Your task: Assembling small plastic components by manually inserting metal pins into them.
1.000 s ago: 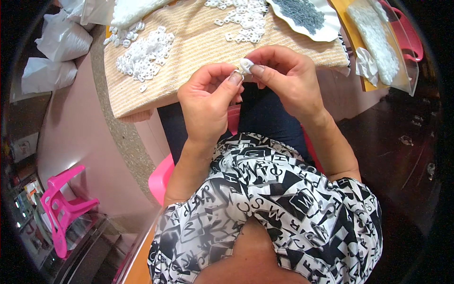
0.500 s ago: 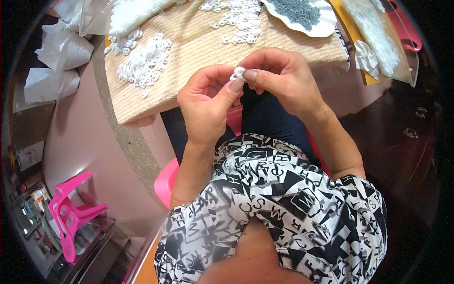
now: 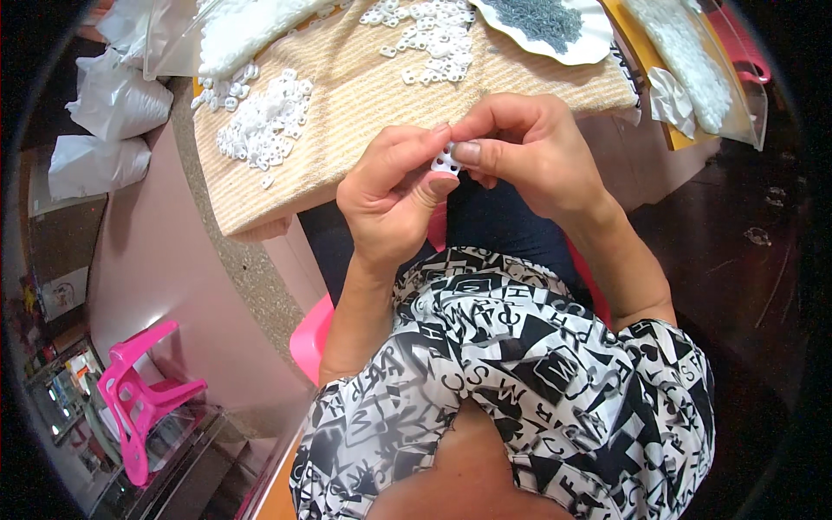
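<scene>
Your left hand and right hand pinch a small, white, apparently plastic piece with holes near the yellow-striped cloth, seemingly adjusting it, which calls for steady, light pressure.

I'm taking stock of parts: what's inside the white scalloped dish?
The white dish holds a heap of small grey pieces. What lies beneath the heap's top layer is covered, so I cannot tell.

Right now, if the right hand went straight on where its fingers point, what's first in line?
The small white piece at its fingertips; just beyond, the right hand would likely meet the left hand, though depth is hard to judge.
</scene>
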A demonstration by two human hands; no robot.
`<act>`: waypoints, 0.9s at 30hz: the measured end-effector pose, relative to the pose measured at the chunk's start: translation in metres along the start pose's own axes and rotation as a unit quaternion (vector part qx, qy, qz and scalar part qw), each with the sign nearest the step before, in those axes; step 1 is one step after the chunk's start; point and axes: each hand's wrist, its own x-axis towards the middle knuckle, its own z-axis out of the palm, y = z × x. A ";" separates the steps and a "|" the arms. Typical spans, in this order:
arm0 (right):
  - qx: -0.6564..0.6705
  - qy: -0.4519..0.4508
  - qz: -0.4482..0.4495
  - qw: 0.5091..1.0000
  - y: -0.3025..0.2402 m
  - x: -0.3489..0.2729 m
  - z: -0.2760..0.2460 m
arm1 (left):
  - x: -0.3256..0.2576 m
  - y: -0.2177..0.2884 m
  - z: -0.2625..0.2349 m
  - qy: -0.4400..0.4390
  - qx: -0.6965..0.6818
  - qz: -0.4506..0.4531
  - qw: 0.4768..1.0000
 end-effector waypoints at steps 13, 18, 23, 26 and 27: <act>-0.017 0.010 0.003 1.000 0.004 -0.001 0.004 | -0.002 -0.007 0.002 0.016 -0.004 0.046 0.999; -0.038 0.013 -0.003 0.999 0.006 0.000 0.004 | -0.003 -0.010 0.002 0.021 0.003 0.042 0.999; -0.041 0.013 -0.002 0.999 0.013 0.001 0.005 | -0.007 -0.018 0.002 0.040 0.005 0.042 0.998; -0.058 0.004 -0.012 0.998 0.014 0.003 0.006 | -0.009 -0.018 0.000 0.038 0.001 0.041 0.998; -0.046 0.009 -0.003 0.999 0.015 0.004 0.005 | -0.007 -0.018 0.000 0.039 -0.005 0.015 0.999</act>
